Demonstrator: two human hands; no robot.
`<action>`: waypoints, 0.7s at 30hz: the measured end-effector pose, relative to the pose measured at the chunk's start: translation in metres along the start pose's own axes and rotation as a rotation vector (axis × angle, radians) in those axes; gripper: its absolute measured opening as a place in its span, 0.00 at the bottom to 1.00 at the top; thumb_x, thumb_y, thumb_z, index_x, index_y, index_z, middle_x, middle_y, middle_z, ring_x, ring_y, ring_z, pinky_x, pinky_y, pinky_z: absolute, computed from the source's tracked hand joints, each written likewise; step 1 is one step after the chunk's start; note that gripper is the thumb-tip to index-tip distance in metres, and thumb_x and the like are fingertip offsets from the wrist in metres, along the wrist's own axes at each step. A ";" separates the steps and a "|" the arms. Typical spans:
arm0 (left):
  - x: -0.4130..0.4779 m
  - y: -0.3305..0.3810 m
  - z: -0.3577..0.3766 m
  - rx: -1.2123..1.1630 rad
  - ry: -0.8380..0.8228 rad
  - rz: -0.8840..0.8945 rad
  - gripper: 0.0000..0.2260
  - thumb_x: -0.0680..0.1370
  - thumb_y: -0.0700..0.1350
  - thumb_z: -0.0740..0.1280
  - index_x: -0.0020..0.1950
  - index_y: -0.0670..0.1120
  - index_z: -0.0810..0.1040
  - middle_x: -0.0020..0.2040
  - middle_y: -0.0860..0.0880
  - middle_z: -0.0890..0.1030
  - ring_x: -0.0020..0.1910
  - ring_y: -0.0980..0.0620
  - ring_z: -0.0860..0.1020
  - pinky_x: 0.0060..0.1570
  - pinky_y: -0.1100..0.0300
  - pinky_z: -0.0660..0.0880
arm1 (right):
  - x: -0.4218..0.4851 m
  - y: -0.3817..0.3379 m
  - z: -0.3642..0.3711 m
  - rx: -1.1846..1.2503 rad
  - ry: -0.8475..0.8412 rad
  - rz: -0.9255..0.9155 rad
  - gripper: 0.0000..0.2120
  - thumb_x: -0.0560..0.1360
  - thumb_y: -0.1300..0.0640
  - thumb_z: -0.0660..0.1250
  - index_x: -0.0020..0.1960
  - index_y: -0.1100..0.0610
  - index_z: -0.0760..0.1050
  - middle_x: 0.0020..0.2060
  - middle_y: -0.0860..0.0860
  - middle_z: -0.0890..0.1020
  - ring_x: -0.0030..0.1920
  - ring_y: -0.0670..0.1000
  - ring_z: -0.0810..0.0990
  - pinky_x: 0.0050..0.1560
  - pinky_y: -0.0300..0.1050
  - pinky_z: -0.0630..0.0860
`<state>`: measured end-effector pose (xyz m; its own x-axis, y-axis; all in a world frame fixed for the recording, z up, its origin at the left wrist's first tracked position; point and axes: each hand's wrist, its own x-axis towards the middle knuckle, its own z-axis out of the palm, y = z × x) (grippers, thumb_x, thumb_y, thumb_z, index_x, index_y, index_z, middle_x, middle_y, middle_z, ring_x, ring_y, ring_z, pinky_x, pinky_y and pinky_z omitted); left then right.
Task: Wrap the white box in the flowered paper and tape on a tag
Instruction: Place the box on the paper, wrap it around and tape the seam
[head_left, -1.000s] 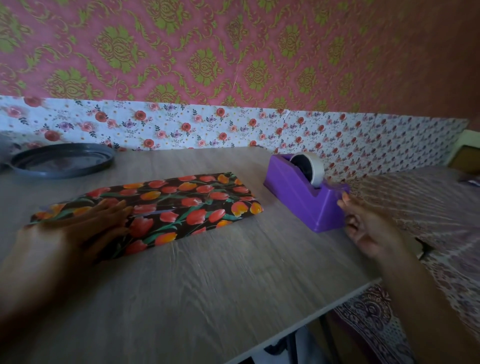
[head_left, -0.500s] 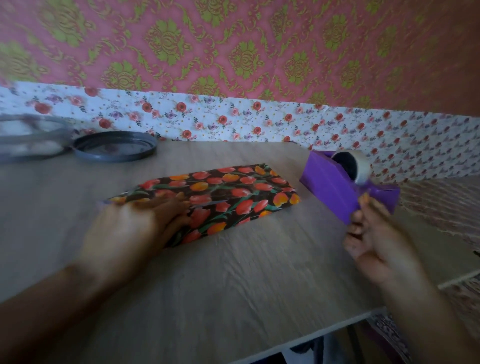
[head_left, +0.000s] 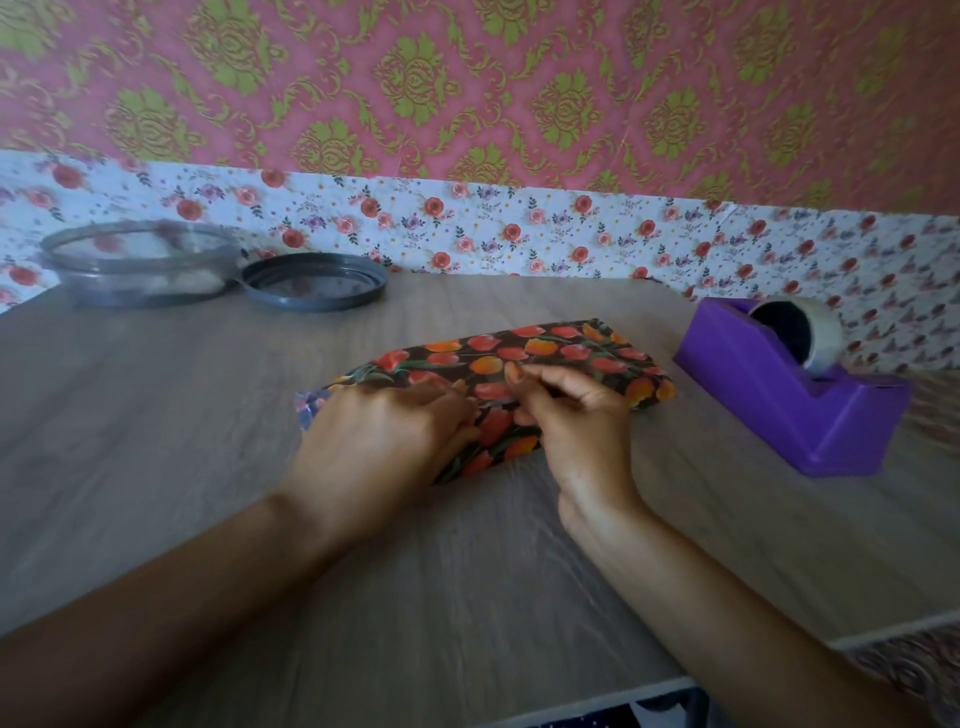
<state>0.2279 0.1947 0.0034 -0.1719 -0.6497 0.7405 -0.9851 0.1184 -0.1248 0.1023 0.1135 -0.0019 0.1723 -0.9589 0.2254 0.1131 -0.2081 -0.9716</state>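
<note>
Hands meet on the box now. A sec ago the right hand was over at the purple tape holder. Now it is back at the flowered paper, fingers curled, thumb + 1st finger pinching at the seam, prob. on a bit of clear tape (hard to see). Left hand lies on the paper, fingers close together, pressing it flat. White box is hidden inside the paper, mid table, a bit toward the far edge. So I think the seam gets stuck down next; ends + tag not done yet. Tape holder sits near the right edge. Tub + lid sit at the far left corner. Lots of bare wood btw. paper and near edge for turning it.
</note>
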 end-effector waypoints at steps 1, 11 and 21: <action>0.000 -0.002 0.000 0.015 -0.006 -0.007 0.13 0.74 0.51 0.60 0.37 0.47 0.81 0.34 0.50 0.83 0.29 0.47 0.81 0.21 0.57 0.74 | -0.001 0.002 0.001 0.001 0.009 -0.002 0.04 0.72 0.62 0.70 0.46 0.59 0.82 0.40 0.56 0.85 0.31 0.44 0.80 0.40 0.41 0.77; -0.001 -0.002 0.002 -0.024 -0.026 0.013 0.14 0.74 0.51 0.60 0.38 0.46 0.81 0.34 0.49 0.82 0.29 0.46 0.81 0.21 0.55 0.74 | -0.003 0.002 0.000 0.080 0.026 0.046 0.10 0.68 0.63 0.74 0.47 0.54 0.80 0.29 0.48 0.81 0.27 0.42 0.78 0.35 0.37 0.76; -0.002 -0.002 0.002 -0.053 -0.015 -0.018 0.16 0.74 0.54 0.59 0.38 0.47 0.81 0.33 0.49 0.83 0.29 0.47 0.81 0.23 0.56 0.75 | 0.000 0.001 -0.020 -0.103 -0.144 -0.017 0.19 0.65 0.53 0.74 0.54 0.52 0.77 0.31 0.52 0.80 0.27 0.41 0.77 0.24 0.29 0.67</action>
<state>0.2305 0.1939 0.0010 -0.1545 -0.6633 0.7323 -0.9864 0.1460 -0.0758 0.0831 0.1097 -0.0043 0.3108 -0.9190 0.2426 0.0176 -0.2496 -0.9682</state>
